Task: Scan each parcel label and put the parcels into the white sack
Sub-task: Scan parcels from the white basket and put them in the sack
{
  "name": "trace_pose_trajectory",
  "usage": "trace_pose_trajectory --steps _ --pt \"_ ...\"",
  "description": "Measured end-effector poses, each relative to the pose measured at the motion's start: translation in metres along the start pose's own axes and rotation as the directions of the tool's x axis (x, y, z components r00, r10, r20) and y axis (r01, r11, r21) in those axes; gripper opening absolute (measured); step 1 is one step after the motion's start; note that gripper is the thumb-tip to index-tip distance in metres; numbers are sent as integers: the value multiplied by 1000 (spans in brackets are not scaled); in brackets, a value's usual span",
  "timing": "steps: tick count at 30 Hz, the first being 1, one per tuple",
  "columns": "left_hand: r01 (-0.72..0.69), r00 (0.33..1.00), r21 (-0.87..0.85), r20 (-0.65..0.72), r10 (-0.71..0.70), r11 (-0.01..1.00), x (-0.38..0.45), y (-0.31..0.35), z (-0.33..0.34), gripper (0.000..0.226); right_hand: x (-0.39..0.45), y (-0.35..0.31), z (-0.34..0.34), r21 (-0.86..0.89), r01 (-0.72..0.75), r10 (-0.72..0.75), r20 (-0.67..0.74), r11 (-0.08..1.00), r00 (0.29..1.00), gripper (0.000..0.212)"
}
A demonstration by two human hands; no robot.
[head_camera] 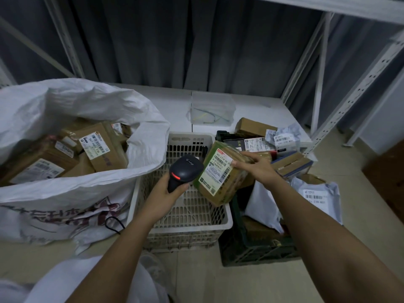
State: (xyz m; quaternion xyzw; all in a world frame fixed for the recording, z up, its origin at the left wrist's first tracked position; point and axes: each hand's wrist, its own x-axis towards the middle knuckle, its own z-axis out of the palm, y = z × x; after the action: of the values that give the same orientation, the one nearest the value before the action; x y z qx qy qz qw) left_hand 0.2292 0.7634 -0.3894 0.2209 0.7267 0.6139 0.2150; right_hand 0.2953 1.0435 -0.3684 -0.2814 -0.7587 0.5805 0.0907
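My left hand (pixel 165 194) grips a black handheld scanner (pixel 185 170) with a red light glowing on its handle. The scanner's head is right beside a brown cardboard parcel (pixel 223 179) with a white barcode label. My right hand (pixel 256 166) holds that parcel tilted above the white slatted crate (pixel 185 224). At the left stands the open white sack (pixel 87 127) with several labelled cardboard parcels (pixel 96 145) inside. More parcels (pixel 290 162) and white mailer bags (pixel 317 197) are piled at the right.
A dark green crate (pixel 247 252) under the parcel pile sits right of the white crate. A clear plastic tub (pixel 212 110) stands on the low white shelf board behind. White metal rack uprights (pixel 349 106) rise at the right; grey curtains hang behind. A black cable (pixel 113 225) loops near the sack.
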Motion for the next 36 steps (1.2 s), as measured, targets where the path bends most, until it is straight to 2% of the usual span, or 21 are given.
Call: trace_pose_trajectory --steps 6,10,16,24,27,30,36 --pt "13 999 38 41 -15 999 1 -2 4 42 3 0 0 -34 16 -15 13 999 1000 62" --pt "35 997 92 69 -41 995 2 -1 4 48 4 0 0 -38 11 -10 33 999 999 63" --pt "57 996 124 60 -65 991 3 -2 4 55 6 0 2 -62 18 -15 43 998 999 66" --pt "51 998 79 24 -53 996 4 -4 4 47 0 -10 5 -66 37 -34 47 997 998 63" --pt "21 999 15 -40 -21 1000 4 -2 -2 45 -10 -27 12 -24 100 -101 -6 995 995 55" --pt "-48 980 -47 -194 38 998 3 13 -15 41 -22 -50 26 61 217 -209 -110 974 972 44" --pt "-156 840 2 -526 134 988 0 49 -79 43 -25 -106 101 246 368 -337 -158 897 928 48"
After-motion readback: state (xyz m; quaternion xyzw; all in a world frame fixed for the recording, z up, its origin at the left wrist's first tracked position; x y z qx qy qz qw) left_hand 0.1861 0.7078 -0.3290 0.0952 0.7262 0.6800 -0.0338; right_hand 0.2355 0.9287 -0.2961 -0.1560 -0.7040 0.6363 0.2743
